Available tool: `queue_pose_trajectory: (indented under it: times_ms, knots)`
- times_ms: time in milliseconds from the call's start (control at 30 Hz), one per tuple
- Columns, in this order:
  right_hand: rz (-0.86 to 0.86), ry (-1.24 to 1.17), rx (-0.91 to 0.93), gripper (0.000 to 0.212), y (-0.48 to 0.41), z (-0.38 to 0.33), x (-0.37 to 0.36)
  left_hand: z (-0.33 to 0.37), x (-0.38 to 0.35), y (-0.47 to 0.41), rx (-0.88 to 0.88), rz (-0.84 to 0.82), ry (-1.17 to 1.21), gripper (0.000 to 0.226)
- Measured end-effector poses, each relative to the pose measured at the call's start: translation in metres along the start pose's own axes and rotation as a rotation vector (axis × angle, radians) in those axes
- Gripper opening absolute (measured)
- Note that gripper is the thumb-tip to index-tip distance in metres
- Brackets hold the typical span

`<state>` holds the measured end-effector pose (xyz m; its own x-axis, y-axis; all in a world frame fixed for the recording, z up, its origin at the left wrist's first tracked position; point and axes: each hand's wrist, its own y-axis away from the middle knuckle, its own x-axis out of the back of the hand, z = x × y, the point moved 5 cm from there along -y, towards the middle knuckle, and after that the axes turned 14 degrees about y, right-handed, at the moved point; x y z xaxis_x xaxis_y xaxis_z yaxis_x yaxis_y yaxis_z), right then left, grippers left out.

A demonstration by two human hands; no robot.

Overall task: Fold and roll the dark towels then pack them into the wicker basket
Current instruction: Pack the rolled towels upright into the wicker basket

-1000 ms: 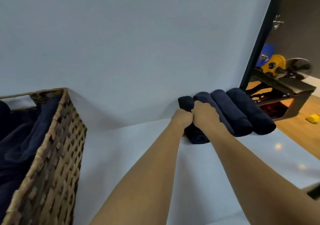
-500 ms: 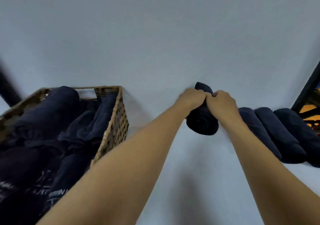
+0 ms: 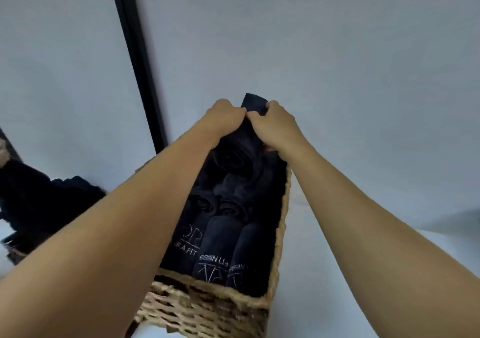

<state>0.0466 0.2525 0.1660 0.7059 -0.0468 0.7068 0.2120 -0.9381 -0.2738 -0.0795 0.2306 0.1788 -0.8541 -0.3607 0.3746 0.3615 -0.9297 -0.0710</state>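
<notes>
A rolled dark towel [image 3: 242,143] hangs over the far end of the wicker basket [image 3: 215,309], gripped from both sides. My left hand [image 3: 224,118] and my right hand [image 3: 276,124] are both closed on it, knuckles almost touching. Its spiral end faces me just below my hands, and a corner sticks up above them. Inside the basket lie several rolled dark towels [image 3: 222,244] side by side, with white lettering on their near ends. My left forearm covers the basket's left wall.
A heap of loose dark towels [image 3: 39,207] lies at the left on the white surface [image 3: 324,272]. A black vertical bar [image 3: 137,59] runs up the pale wall behind. White surface shows to the right of the basket.
Both hands have carried the rolled towel left, away from the row of rolls by the wall, to above the basket. The view has swung left with them.
</notes>
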Motion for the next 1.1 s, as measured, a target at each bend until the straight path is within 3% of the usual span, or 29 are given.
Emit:
queue_pose_trajectory:
  times_ms: [233,367,533,667,733,833,933,1100]
  knots:
    - [-0.193,0.186,0.007,0.058,-0.005,-0.005,-0.06,-0.048,0.013,-0.007,-0.088,-0.041,-0.273,0.02]
    - [-0.161,0.299,-0.01,0.05,-0.011,0.004,-0.072,-0.054,0.001,-0.011,-0.218,-0.004,-0.502,0.021]
    - [-0.128,0.404,0.025,0.042,-0.019,-0.001,-0.076,-0.057,0.003,-0.009,-0.293,-0.011,-0.476,0.022]
    - [-0.23,0.509,0.05,0.038,-0.02,-0.005,-0.091,-0.06,0.002,-0.005,-0.388,0.078,-0.889,0.035]
    - [-0.277,0.562,0.084,0.038,-0.02,-0.007,-0.096,-0.063,0.0,-0.007,-0.33,0.074,-1.005,0.038]
    - [-0.318,0.531,0.111,0.037,-0.018,-0.005,-0.095,-0.068,-0.001,-0.008,-0.276,0.011,-0.945,0.036]
    - [-0.297,0.443,0.094,0.05,-0.01,-0.001,-0.091,-0.07,0.002,-0.006,-0.267,-0.012,-0.864,0.032]
    - [-0.052,0.255,0.088,0.051,0.005,0.004,-0.031,-0.041,0.003,0.003,-0.327,0.16,-0.81,0.03]
